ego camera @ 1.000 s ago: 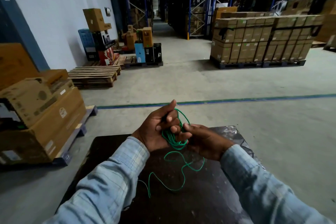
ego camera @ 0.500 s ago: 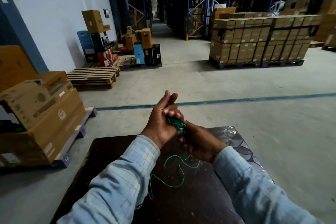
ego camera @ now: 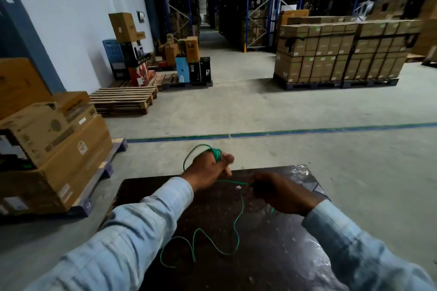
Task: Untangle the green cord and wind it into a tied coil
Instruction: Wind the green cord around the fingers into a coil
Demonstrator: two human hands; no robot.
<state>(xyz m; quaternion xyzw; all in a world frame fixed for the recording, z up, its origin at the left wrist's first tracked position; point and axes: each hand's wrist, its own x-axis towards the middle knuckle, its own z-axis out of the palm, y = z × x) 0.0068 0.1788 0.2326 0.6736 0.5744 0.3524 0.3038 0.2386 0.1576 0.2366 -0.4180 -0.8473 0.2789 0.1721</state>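
Fingers [ego camera: 218, 157] of the left hand [ego camera: 208, 168] carry the wound turns of cord [ego camera: 217, 153] like a spool; the right hand [ego camera: 276, 192] pinches the strand taut between them, so slack trailing over the near surface [ego camera: 272, 255] feeds cleanly.

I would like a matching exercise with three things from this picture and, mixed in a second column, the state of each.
Things:
1. left hand
2. right hand
3. loose end of the green cord

States:
a. lies in curves on the dark table
b. has cord turns wound round its fingers
c. pinches a taut stretch of cord

Pairs: 1-b, 2-c, 3-a
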